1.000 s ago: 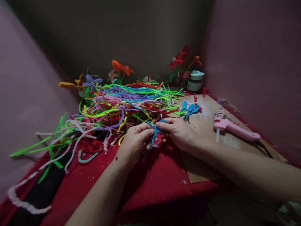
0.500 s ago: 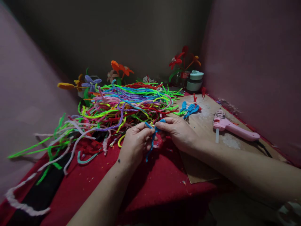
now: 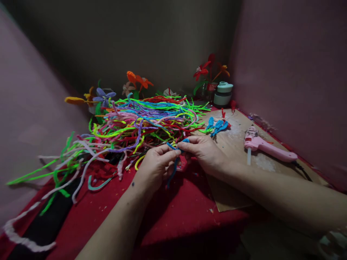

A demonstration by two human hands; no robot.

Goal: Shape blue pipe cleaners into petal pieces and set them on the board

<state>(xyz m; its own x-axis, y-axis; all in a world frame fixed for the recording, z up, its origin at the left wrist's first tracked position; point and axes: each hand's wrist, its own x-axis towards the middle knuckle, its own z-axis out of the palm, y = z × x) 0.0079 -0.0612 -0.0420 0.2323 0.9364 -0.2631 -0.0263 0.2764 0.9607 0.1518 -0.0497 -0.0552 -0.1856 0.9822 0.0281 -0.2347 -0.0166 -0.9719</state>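
Note:
A blue pipe cleaner (image 3: 172,174) is pinched between both hands above the red cloth, bent at the top with one end hanging down. My left hand (image 3: 155,164) grips it between thumb and forefinger. Close beside it, my right hand (image 3: 202,150) pinches the bent upper part; its lower fingers are partly hidden. Beyond my right hand, several blue looped pipe-cleaner pieces (image 3: 218,126) lie on a cardboard sheet (image 3: 230,195). A big heap of pipe cleaners (image 3: 151,115) in many colours spreads behind my hands.
On the cardboard at right lies a pink glue gun (image 3: 271,147) with its cord. A lidded mint-green container (image 3: 223,94) stands at the back, near red flowers (image 3: 202,71). Orange flowers (image 3: 138,79) and a purple flower (image 3: 104,96) rise behind the heap. Red cloth (image 3: 173,220) covers the table.
The view has shifted slightly. Both hands stay close together on the blue pipe cleaner, with only a small movement of the fingers.

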